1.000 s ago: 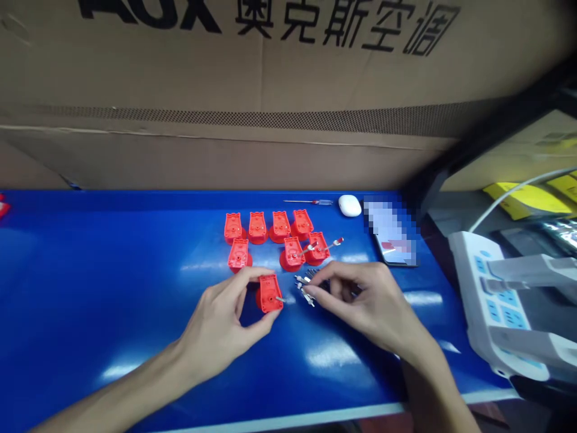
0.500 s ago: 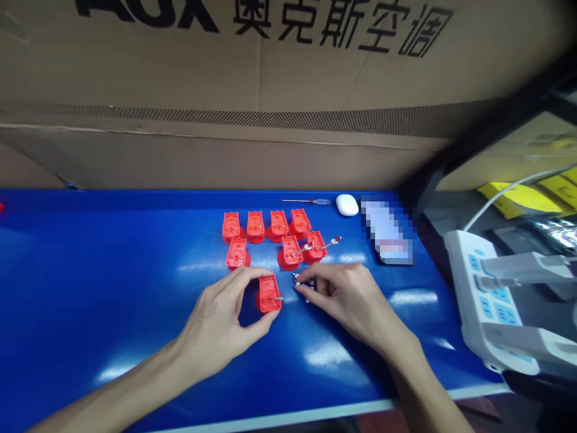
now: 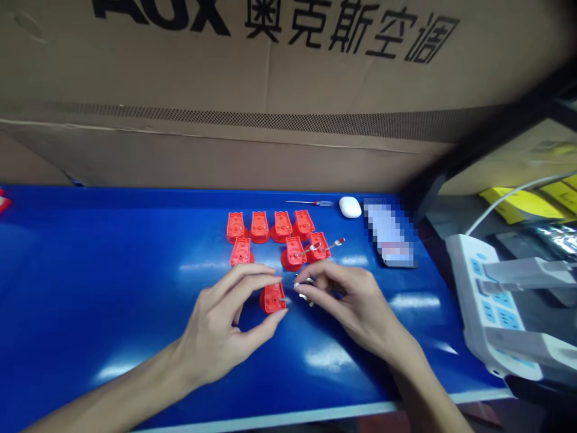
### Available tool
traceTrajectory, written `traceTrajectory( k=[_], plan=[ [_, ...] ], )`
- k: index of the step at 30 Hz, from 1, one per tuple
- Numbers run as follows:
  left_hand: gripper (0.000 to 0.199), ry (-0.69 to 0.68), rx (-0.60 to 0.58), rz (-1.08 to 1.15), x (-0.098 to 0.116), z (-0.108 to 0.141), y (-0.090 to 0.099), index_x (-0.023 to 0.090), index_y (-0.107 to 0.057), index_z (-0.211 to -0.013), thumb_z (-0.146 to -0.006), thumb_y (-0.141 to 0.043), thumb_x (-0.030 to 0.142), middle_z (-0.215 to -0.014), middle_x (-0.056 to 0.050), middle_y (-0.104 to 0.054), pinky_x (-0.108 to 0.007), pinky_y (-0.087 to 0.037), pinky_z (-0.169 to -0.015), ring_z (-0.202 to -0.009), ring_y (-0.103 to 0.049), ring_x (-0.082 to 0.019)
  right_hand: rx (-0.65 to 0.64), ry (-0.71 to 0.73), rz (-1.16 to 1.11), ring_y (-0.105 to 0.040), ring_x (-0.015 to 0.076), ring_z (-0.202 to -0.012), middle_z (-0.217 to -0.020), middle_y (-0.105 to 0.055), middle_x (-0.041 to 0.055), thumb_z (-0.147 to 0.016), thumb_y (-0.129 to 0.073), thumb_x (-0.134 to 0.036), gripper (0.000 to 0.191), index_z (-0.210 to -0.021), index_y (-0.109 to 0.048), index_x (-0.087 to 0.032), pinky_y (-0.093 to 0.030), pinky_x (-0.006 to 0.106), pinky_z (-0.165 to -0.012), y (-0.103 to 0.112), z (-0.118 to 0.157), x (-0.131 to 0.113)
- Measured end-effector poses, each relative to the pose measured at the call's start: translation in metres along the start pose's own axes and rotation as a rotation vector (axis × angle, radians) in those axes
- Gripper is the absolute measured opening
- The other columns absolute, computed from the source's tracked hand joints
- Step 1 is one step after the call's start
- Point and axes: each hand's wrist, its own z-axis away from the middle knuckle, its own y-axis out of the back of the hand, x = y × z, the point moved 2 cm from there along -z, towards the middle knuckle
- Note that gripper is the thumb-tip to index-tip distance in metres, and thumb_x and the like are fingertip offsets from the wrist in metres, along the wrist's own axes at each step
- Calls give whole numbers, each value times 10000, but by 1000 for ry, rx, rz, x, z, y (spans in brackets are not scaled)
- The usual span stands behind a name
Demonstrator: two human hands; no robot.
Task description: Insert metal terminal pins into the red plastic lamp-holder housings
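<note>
My left hand [image 3: 225, 325] grips a red plastic housing [image 3: 271, 299] between thumb and fingers, its open side facing up. A thin metal pin [image 3: 283, 299] sticks out of its right side. Just right of it, my right hand [image 3: 356, 300] pinches a tiny white piece [image 3: 296, 287] between thumb and index finger. Under those fingers lie several small shiny parts [image 3: 310, 302], partly hidden. Behind the hands stand several more red housings [image 3: 259, 227]. Two of them, including the front one [image 3: 294, 254], carry a metal rod with a white and red end.
A screwdriver [image 3: 315, 203], a white rounded case [image 3: 350, 207] and a phone [image 3: 388, 234] lie at the back of the blue table [image 3: 112, 288]. A large cardboard box [image 3: 202, 78] walls off the rear. On the right is a white power strip [image 3: 473, 300] with plugs.
The right fingertips have lifted slightly from the small parts with the white piece between them. My left hand still holds the red housing. The view has shifted slightly.
</note>
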Motion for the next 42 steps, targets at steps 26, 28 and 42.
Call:
traceTrajectory(
  k=[26, 28, 42],
  plan=[
    [233, 4, -25, 285, -8, -3, -11, 272, -816, -1217, -1008, -797, 173, -1069, -5, -822, -200, -542, -667, -755, -701, -91, 55, -12, -435, -658, 176, -764, -958, -776, 52, -969, -868, -339, 90, -1008, -866, -258, -507, 286, -583, -7, 4, -13],
    [192, -11, -28, 292, -7, -4, -11, 254, -821, -1180, -1014, -786, 164, -1067, -11, -824, -204, -562, -703, -818, -743, -108, 44, -17, -431, -647, 175, -753, -934, -771, 45, -965, -868, -344, 100, -998, -853, -250, -504, 292, -596, -9, 3, -13],
    [166, -40, -45, 335, -3, -6, -11, 227, -825, -1133, -1012, -774, 126, -1063, -23, -830, -227, -616, -836, -928, -796, -142, 52, -52, -373, -590, 138, -690, -893, -769, 20, -986, -834, -320, 90, -933, -819, -248, -458, 274, -599, -10, 6, -17]
  ],
)
